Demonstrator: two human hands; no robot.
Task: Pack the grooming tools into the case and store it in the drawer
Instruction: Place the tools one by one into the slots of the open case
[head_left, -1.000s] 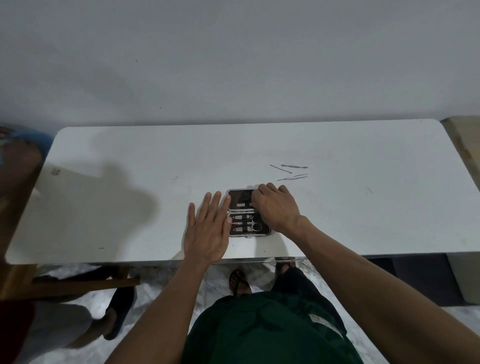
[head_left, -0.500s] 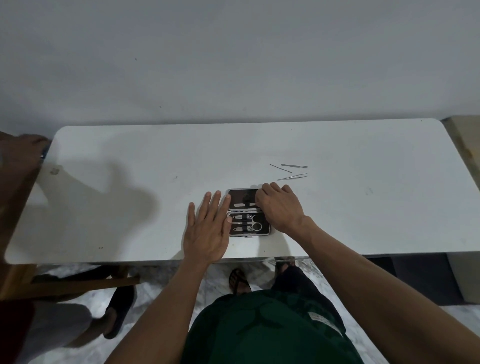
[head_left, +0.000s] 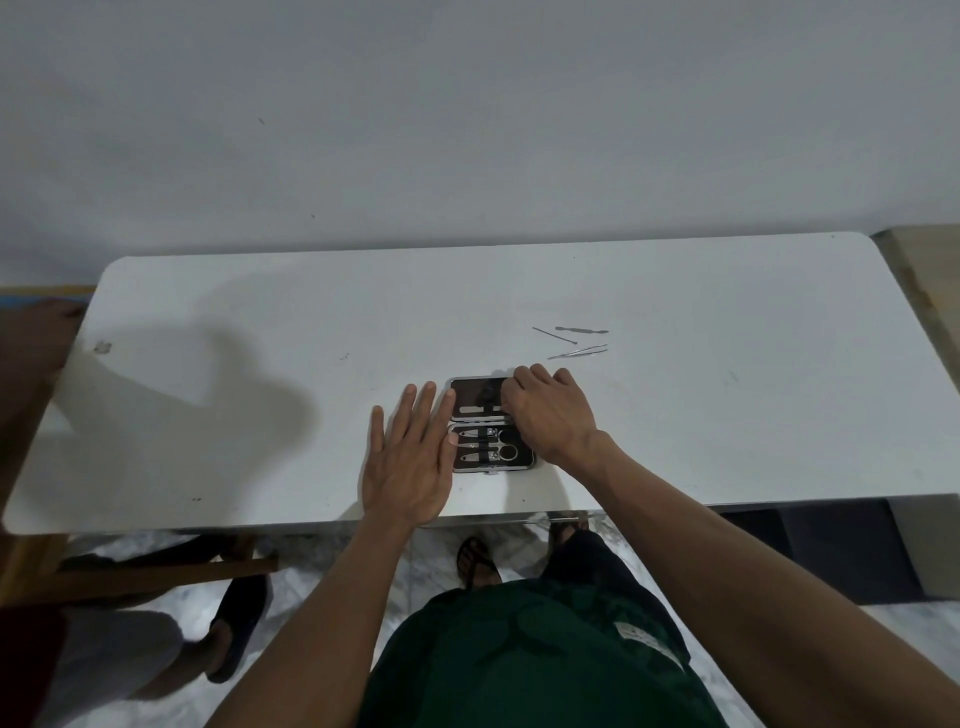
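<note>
On the white table, the black case lies open.

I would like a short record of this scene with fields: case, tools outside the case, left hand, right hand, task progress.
case: open case flat on the white table, several tools in its near half
tools outside the case: three thin metal tools on the table beyond the case
left hand: left hand flat, fingers spread, at the case's left edge
right hand: right hand over the case's right side, fingers in the far half
task progress: packing unfinished
</note>
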